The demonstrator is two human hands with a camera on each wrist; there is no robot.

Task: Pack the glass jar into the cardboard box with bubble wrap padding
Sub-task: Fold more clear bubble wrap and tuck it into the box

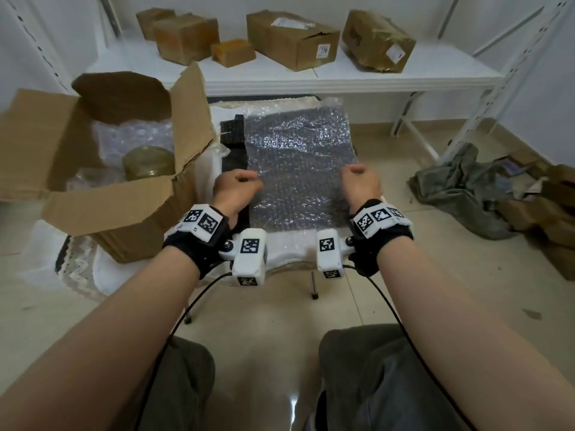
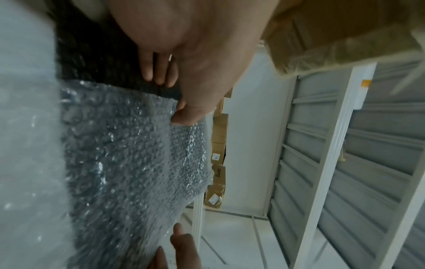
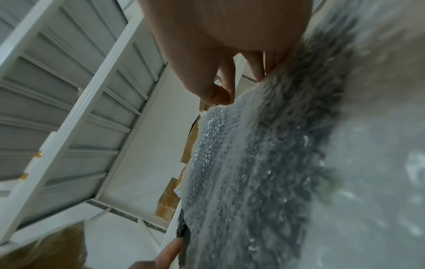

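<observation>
Over at the left edge of the counter sits the cardboard box, flaps standing open; down inside it the glass jar is already in place, gold lid showing, with clear padding bunched behind and beside it; moving right, the left hand is pinching the left edge of a bubble wrap sheet, thumb against fingertip as the left wrist view shows; the sheet itself lies spread over a dark mat in the middle of the counter, its near part raised a little; further right, the right hand has fingers curled on the sheet's right edge, thumb and forefinger nipped together at its border in the right wrist view; both hands clamped on the wrap, well apart from each other. The step, by my reading, is fetching a top layer of padding; next the sheet must lift clear, swing left over the open flaps and go down over or around the jar; it's limp stuff, so it'll sag and may catch on the tall right flap.
</observation>
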